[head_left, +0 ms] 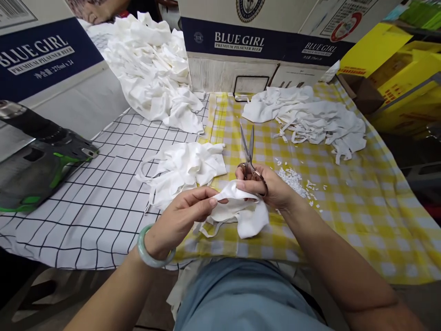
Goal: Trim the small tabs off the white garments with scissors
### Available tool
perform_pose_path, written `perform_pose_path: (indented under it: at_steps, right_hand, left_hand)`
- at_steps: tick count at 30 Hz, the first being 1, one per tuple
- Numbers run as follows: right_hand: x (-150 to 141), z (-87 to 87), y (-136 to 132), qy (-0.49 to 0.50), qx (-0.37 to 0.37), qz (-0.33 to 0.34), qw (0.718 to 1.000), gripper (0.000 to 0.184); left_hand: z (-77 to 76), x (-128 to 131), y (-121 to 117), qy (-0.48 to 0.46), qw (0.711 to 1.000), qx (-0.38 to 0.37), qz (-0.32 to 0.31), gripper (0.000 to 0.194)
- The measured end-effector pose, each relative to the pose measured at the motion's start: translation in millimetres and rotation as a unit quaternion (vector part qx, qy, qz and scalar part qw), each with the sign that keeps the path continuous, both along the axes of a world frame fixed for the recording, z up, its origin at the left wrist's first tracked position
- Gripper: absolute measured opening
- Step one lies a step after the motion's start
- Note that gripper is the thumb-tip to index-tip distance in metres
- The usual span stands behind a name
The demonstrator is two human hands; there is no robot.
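A white cloth piece with thin straps hangs between my two hands, just above the yellow checked tablecloth. My left hand, a pale green bangle at its wrist, pinches the left end of its edge. With thumb and fingers my right hand grips the same edge. Scissors are looped on the fingers of that hand, blades parted and pointing away from me. Left of the hands lies a small heap of similar white pieces. Tiny white scraps are scattered right of my right hand.
A big white cloth pile rises at the back left, another pile at the back right. Beer cartons wall the far side. At left is a grey-green power tool; yellow boxes stand far right.
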State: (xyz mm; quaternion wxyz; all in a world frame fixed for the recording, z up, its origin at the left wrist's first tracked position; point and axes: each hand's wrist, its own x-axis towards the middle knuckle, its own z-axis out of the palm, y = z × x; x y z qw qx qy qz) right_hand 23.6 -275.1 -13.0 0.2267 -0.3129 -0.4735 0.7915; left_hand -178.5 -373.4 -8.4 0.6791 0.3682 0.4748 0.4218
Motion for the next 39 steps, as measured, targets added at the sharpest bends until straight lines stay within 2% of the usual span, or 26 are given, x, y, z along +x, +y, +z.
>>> perform_pose_path:
  at_steps: [7,14,18,22,24,25,28,29,30,33,35,37,39]
  right_hand:
    - [1,-3.4,5,0.003,0.002,0.006,1.0,0.026]
    - [-3,-10.9,4,0.011,-0.026,0.003,1.0,0.026]
    - [3,-15.6,5,-0.01,-0.003,-0.052,0.999,0.031]
    - [16,-22.1,12,-0.073,0.093,-0.147,0.982,0.032]
    - [21,-26.2,16,-0.099,0.12,-0.182,0.971,0.032]
    - [24,-28.4,16,-0.108,0.126,-0.201,0.965,0.033]
    - [28,-34.7,15,-0.125,0.13,-0.243,0.953,0.034]
    - [29,-36.5,14,-0.129,0.126,-0.247,0.952,0.033]
    - [30,-38.1,13,-0.13,0.122,-0.247,0.953,0.033]
    - [31,-41.6,9,-0.12,0.112,-0.241,0.957,0.031]
    - [31,-42.2,8,-0.11,0.109,-0.243,0.958,0.032]
    - [30,-41.9,8,-0.104,0.1,-0.248,0.958,0.034]
    - [28,-41.1,9,-0.098,0.095,-0.253,0.958,0.034]
  left_hand:
    - [5.2,12,0,-0.007,1.0,0.015,-0.024,0.021]
    - [0.9,23,3,-0.046,0.998,0.016,-0.026,0.023]
    - [1.4,18,6,-0.009,0.999,0.006,0.031,0.023]
    - [0.7,7,18,0.094,0.987,0.064,0.113,0.019]
    - [-4.3,5,24,0.209,0.959,0.13,0.141,0.017]
    - [-7.9,6,25,0.281,0.93,0.174,0.163,0.017]
    - [-20.7,17,18,0.448,0.815,0.305,0.205,0.023]
    - [-24.6,22,12,0.465,0.796,0.337,0.191,0.022]
    - [-28.1,28,5,0.463,0.796,0.356,0.16,0.021]
    - [-37.4,48,-19,0.395,0.843,0.363,0.037,0.012]
    - [-45.0,61,-30,0.376,0.856,0.354,-0.016,0.006]
    - [-54.9,73,-35,0.414,0.84,0.347,-0.053,0.007]
    - [-64.6,82,-34,0.476,0.811,0.333,-0.076,0.013]
